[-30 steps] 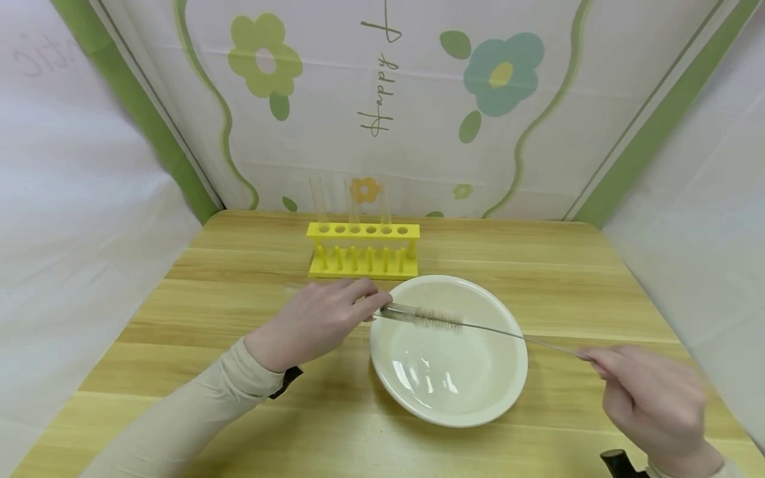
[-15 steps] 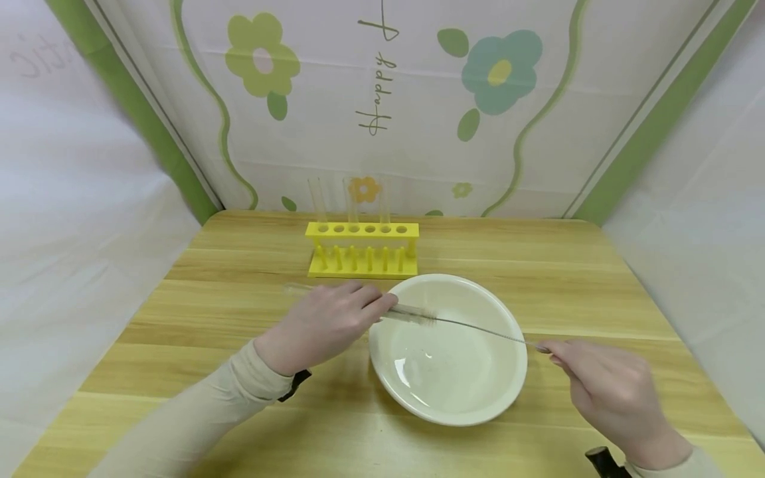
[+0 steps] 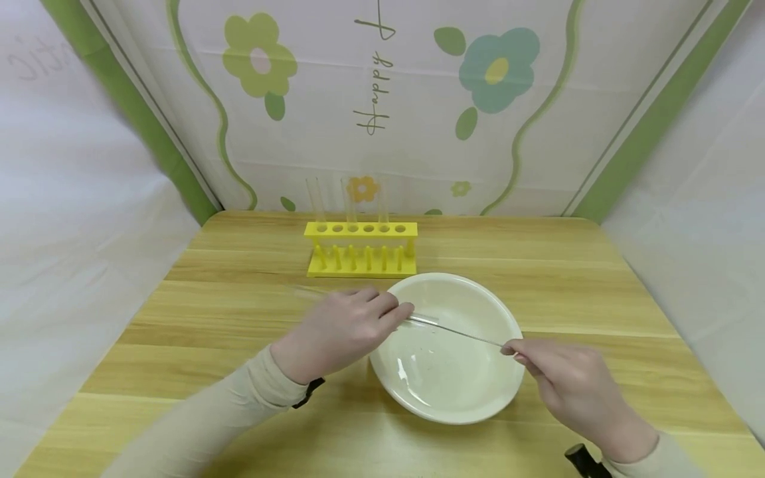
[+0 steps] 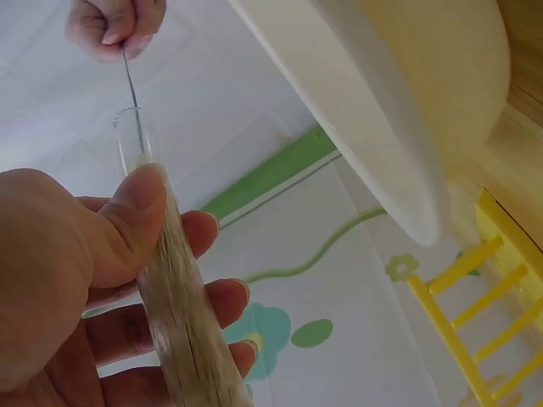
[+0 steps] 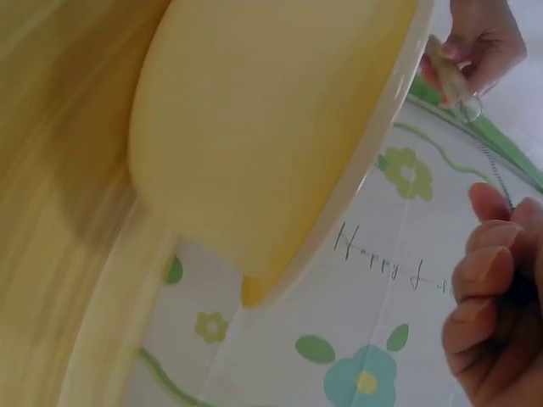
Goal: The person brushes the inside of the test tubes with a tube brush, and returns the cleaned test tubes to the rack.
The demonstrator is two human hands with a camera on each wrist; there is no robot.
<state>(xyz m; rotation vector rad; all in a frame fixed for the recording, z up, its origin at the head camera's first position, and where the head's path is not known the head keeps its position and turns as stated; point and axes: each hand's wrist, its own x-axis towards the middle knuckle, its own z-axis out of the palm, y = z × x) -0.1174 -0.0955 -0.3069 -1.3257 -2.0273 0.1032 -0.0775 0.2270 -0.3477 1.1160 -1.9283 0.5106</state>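
My left hand (image 3: 340,328) grips a clear glass test tube (image 4: 136,146), thumb on one side and fingers curled round the other. The tube lies nearly level above the left part of a white bowl (image 3: 454,378), its mouth toward the right. Inside it sits the bristle head of a test tube brush (image 4: 191,339), filling the part within the fingers in the left wrist view. A thin wire handle (image 3: 469,336) runs out of the mouth. At the bowl's right rim my right hand (image 3: 576,388) pinches the wire's end, its other fingers curled.
Behind the bowl stands a yellow test tube rack (image 3: 361,272) on the wooden table (image 3: 197,318). Three clear test tubes stand upright in it, one of them a tube (image 3: 317,202) at the left end. A flowered cloth (image 3: 406,159) hangs behind the table.
My right hand has moved left toward the tube, and the bristles have gone from partly outside the mouth to inside. My left hand has shifted slightly right, still gripping the tube.
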